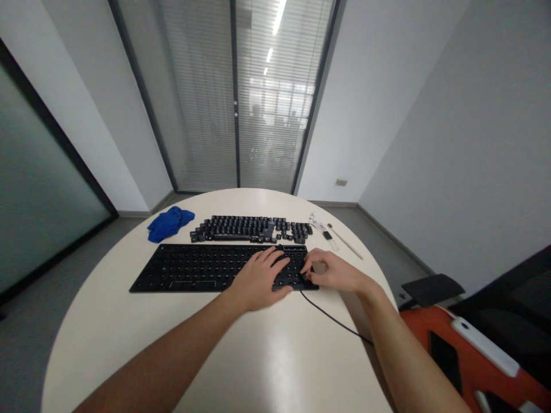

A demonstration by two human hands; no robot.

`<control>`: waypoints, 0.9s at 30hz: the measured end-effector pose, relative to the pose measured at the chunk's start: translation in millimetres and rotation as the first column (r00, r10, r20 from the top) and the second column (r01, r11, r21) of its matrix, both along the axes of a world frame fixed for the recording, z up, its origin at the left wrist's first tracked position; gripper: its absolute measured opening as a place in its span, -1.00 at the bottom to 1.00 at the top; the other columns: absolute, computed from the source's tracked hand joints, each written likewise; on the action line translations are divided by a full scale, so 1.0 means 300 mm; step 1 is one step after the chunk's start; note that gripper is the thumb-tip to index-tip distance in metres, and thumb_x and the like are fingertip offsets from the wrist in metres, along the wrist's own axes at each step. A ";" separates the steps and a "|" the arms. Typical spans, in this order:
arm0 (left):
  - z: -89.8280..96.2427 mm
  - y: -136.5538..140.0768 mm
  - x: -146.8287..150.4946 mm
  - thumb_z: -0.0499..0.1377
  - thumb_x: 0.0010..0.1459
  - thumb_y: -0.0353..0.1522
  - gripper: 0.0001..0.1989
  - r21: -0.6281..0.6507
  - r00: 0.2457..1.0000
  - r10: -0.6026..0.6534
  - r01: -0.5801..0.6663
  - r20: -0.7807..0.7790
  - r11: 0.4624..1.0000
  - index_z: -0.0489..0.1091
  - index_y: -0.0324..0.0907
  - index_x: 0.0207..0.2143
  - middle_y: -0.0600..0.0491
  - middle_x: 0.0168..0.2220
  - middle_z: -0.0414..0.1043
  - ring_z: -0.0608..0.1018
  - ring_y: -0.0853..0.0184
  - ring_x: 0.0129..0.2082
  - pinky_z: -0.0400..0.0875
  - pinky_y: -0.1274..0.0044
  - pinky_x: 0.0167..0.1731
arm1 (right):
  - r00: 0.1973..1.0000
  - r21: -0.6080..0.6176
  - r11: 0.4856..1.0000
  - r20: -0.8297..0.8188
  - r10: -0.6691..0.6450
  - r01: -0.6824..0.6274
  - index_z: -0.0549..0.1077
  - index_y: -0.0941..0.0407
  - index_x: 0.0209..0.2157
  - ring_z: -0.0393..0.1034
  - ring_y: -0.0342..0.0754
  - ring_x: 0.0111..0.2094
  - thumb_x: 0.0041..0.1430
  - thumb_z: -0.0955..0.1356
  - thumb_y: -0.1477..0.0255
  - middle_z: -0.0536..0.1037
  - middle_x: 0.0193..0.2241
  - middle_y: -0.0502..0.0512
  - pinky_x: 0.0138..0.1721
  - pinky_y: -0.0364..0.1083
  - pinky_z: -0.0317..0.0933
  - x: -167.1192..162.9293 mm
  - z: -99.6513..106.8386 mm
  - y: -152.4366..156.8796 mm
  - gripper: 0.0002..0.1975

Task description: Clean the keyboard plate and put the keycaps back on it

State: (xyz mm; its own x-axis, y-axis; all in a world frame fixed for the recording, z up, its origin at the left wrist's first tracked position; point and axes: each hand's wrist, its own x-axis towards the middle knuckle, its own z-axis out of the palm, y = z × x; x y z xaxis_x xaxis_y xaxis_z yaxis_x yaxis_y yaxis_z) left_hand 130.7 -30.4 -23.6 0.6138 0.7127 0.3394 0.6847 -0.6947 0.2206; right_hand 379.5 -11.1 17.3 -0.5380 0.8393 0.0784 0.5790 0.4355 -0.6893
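As the round table (258,367) is seen from the head view, with twelve o'clock pointing away from the person, a black keyboard base (189,267) is found laid lengthwise across its middle, its rows of key positions exposed. By the left hand (262,280), reached in from seven o'clock, the right half of the base is covered; its fingers are spread loosely, palm down, and are not closed around anything. The right hand (329,269), reached in from four o'clock, is bent over the right end of the base, with thumb and forefinger brought close together; whether a small part is pinched between them cannot be told. A black cable (327,314) is seen trailing towards five o'clock from beneath the near edge of the base.

Towards twelve o'clock, just beyond the base, black keycaps (241,226) are laid out in keyboard-like rows. A crumpled blue cloth (170,222) is placed at eleven o'clock. At one o'clock a small black-handled wire piece (328,235) is seen near a thin pale stick (346,242). Beyond the table edge, at four o'clock, a white device (486,347) is borne by an orange seat (417,321).
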 end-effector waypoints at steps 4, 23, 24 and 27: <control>-0.003 0.000 0.000 0.15 0.24 -0.04 -0.37 0.004 1.000 0.000 0.000 0.008 1.000 0.25 -0.14 0.27 -0.10 0.31 0.23 0.18 0.04 0.35 0.11 0.18 0.30 | 0.999 0.037 0.998 0.014 0.052 -0.052 0.65 0.06 -0.31 0.48 0.01 -0.22 0.03 0.38 0.52 0.62 -0.34 0.07 -0.08 -0.04 0.32 -0.006 0.011 -0.005 -0.80; -0.001 0.001 0.000 0.15 0.25 -0.04 -0.36 0.007 1.000 -0.004 0.004 -0.003 1.000 0.24 -0.15 0.27 -0.10 0.31 0.23 0.17 0.06 0.36 0.10 0.21 0.30 | 0.990 -0.007 0.994 0.086 0.111 -0.111 0.68 0.02 -0.26 0.51 0.02 -0.24 0.16 0.41 0.36 0.65 -0.25 0.09 -0.13 -0.05 0.33 -0.001 0.033 -0.019 -0.83; -0.002 0.001 -0.001 0.15 0.25 -0.04 -0.36 0.005 1.000 -0.005 0.005 -0.001 1.000 0.24 -0.15 0.27 -0.10 0.31 0.23 0.17 0.06 0.36 0.10 0.21 0.30 | 0.989 -0.002 0.994 0.108 0.105 -0.106 0.68 0.01 -0.26 0.50 0.02 -0.25 0.13 0.43 0.37 0.65 -0.25 0.08 -0.13 -0.05 0.32 -0.004 0.035 -0.019 -0.83; -0.004 0.002 -0.001 0.15 0.25 -0.04 -0.36 -0.002 1.000 -0.007 0.007 0.005 1.000 0.24 -0.15 0.27 -0.11 0.31 0.23 0.17 0.04 0.36 0.09 0.20 0.30 | 0.978 0.006 0.995 0.183 0.098 -0.101 0.68 0.01 -0.27 0.50 0.03 -0.25 0.10 0.43 0.39 0.66 -0.27 0.06 -0.14 -0.06 0.31 -0.010 0.044 -0.015 -0.83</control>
State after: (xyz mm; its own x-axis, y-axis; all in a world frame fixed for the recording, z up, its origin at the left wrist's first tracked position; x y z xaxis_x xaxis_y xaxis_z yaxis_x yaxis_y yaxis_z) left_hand 130.4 -29.9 -24.9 0.6170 0.7092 0.3412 0.6790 -0.6989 0.2249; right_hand 376.4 -15.5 30.4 -0.6254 0.7801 -0.0163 0.6475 0.5072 -0.5688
